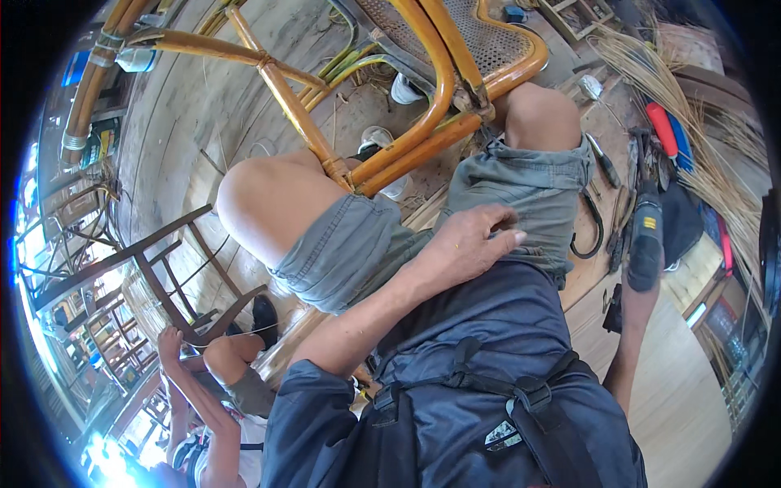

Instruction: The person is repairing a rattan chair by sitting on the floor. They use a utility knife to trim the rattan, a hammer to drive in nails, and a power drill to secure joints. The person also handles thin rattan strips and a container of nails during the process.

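My left hand hovers over or rests on my lap, palm down. Its fingers are loosely bent, the thumb stands apart, and I see nothing in it. At the right, my right hand reaches to a dark grey power drill; the tool's body covers its fingers, and the hand appears to grip it from below. The drill points away from me. A glossy bamboo or rattan chair frame, with a woven cane panel, leans against my knees.
Beside the drill lie a red-handled tool, a black-handled tool, a curved black strap and long cane strips. At the left, another person's hand touches a dark wooden chair frame. Wooden planks cover the floor.
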`<move>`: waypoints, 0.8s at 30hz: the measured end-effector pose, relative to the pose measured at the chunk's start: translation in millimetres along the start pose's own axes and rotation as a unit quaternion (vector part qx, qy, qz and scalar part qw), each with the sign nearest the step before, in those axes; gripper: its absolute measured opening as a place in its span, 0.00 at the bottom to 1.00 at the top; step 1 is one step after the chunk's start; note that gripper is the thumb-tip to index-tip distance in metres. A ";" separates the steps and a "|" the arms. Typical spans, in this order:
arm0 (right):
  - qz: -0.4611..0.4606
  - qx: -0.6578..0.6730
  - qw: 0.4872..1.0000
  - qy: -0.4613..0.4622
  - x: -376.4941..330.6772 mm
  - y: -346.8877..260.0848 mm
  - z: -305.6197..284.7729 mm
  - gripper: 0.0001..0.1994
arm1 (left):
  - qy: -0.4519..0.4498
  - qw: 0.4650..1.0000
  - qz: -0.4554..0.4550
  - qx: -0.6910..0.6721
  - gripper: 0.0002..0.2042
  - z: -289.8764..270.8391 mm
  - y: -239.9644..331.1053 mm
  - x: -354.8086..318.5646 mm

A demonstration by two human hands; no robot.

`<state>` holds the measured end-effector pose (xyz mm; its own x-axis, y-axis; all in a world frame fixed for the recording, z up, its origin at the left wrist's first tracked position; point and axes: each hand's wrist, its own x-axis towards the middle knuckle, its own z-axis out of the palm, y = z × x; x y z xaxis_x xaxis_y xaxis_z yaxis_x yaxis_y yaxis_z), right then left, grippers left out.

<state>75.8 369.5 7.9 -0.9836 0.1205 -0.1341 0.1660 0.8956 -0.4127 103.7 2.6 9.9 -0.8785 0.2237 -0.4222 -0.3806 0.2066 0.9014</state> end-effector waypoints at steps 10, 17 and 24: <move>0.040 -0.034 0.999 -0.009 14.8 3.0 97.6 0.35 | 0.242 0.969 0.053 0.012 0.17 -7.1 -20.9 23.6; 0.050 -0.014 0.999 -0.016 16.0 29.7 123.0 0.39 | 0.256 0.959 -0.011 -0.121 0.30 -19.5 2.7 76.1; 0.091 -0.011 0.995 -0.040 19.1 29.4 115.3 0.41 | 0.242 0.966 -0.018 -0.093 0.35 -11.3 16.1 84.3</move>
<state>70.0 348.8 -110.6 -0.9281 0.2484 -0.2773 0.3392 0.8713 -0.3547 20.3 14.0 -10.1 -0.8789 -0.2611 -0.3991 -0.4186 0.0212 0.9079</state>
